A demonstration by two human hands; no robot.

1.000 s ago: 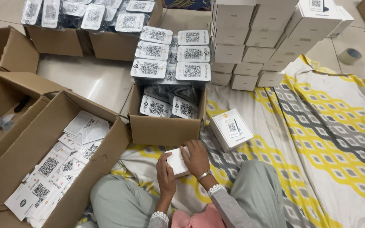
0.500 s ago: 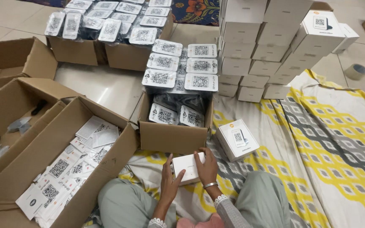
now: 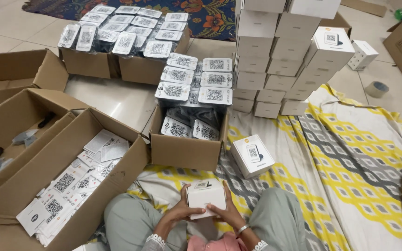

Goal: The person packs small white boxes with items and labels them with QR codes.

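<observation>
Both hands are raised over the lap with palms turned inward, the left hand (image 3: pixel 181 213) gripping the left end of a small white box (image 3: pixel 205 198) and the right hand (image 3: pixel 226 211) gripping its right end and underside, fingers curled round it. The box sits between the knees, above the patterned cloth (image 3: pixel 350 153), its long axis running left to right and its top face tilted up toward the camera. An open carton (image 3: pixel 187 151) stands just beyond it, and another white box (image 3: pixel 252 155) lies to its right.
</observation>
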